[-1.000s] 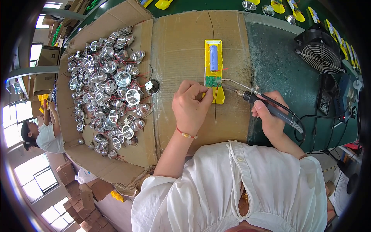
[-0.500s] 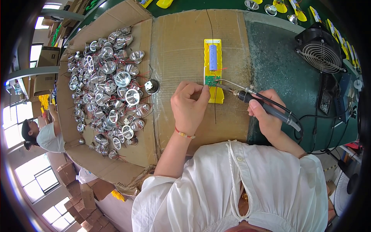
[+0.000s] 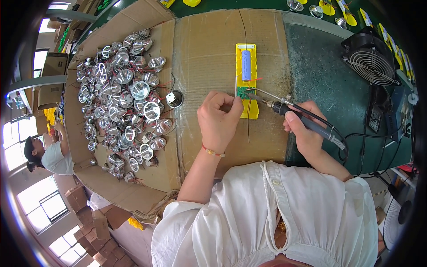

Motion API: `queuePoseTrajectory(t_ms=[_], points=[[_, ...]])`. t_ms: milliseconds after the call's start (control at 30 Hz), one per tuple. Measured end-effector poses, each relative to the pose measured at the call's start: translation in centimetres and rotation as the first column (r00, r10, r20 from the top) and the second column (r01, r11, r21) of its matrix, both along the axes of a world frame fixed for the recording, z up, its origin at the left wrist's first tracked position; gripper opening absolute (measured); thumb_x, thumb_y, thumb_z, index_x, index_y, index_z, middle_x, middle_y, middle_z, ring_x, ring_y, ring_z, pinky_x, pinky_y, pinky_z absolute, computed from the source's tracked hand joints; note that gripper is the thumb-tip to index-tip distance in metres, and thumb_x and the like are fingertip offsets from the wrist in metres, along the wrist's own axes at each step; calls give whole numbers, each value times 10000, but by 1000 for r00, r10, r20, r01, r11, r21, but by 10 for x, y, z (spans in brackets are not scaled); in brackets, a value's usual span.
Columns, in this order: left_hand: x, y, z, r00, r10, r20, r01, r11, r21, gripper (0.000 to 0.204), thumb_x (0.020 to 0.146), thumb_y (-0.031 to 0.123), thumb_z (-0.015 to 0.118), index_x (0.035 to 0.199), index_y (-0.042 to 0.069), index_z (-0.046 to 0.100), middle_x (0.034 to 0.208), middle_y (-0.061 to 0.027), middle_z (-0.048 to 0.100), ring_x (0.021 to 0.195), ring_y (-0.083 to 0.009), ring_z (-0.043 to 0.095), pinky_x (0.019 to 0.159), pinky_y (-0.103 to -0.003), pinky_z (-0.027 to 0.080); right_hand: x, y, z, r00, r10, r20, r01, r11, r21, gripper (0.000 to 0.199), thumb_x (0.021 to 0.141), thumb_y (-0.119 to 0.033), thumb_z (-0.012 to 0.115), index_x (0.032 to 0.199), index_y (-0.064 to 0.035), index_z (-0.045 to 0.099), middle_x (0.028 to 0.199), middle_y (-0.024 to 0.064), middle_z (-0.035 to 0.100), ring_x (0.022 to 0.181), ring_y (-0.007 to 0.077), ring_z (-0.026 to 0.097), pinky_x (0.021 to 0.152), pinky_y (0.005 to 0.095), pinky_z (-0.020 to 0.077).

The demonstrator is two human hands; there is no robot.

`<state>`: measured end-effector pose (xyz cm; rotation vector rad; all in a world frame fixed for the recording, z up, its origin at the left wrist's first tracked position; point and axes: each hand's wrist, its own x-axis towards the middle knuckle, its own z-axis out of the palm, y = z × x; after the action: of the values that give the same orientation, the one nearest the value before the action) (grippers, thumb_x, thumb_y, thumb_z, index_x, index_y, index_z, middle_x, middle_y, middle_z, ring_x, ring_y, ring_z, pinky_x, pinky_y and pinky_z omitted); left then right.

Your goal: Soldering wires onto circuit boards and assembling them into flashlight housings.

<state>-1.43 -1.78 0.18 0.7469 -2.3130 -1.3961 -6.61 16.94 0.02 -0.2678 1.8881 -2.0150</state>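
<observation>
A yellow plastic housing (image 3: 251, 109) lies lengthwise on the cardboard, holding a purple cylindrical battery (image 3: 246, 65) and a small green circuit board (image 3: 242, 92). My right hand (image 3: 307, 127) is closed round a soldering iron (image 3: 307, 122) with a thin metal feed tube (image 3: 269, 95) along it. The iron's tip reaches the board's right side. Thumb and forefinger of my left hand (image 3: 221, 116) pinch together at the board's left edge; what lies between them is too small to make out. A thin black wire (image 3: 243, 26) runs above the battery, and a short red wire sticks out rightward.
A cardboard box (image 3: 167, 133) full of shiny reflector cups (image 3: 140, 90) with wires stands at left. One black-based lamp part (image 3: 174, 99) sits beside it. A black fan (image 3: 369, 60) and cables occupy the right; more yellow housings (image 3: 344, 13) line the far edge. Another person (image 3: 55, 155) is at far left.
The iron's tip and feed tube have shifted very slightly on the board. Both hands otherwise keep nearly the same position and grip.
</observation>
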Motion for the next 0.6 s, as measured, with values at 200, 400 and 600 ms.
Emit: queuePoseTrajectory(t_ms=[200,400,600], points=[[-5,1,3,1000,-16,-9,16,1000,-17,103,711,55,653,665,-17,595,678,-75,568,538,-144,583,517,-255,448,-3,20,3,984,-97,-146,89,994,-58,155,800,-66,624,864,26,516,726,98,593,594,109,571,524,234,484],[1,-1,6,999,31,39,-32,999,42,81,704,69,660,700,-1,621,681,-86,621,553,-130,593,543,-255,469,-8,52,-5,970,-196,-141,194,981,-29,154,801,-70,624,859,15,510,675,84,588,576,98,556,529,228,464],[-28,-18,19,910,-225,349,288,947,-140,177,738,149,590,633,15,637,485,-60,578,451,-125,583,493,-253,471,-12,90,-22,930,-277,-240,309,945,109,150,788,-87,641,832,-2,527,660,53,608,584,82,567,542,225,459]])
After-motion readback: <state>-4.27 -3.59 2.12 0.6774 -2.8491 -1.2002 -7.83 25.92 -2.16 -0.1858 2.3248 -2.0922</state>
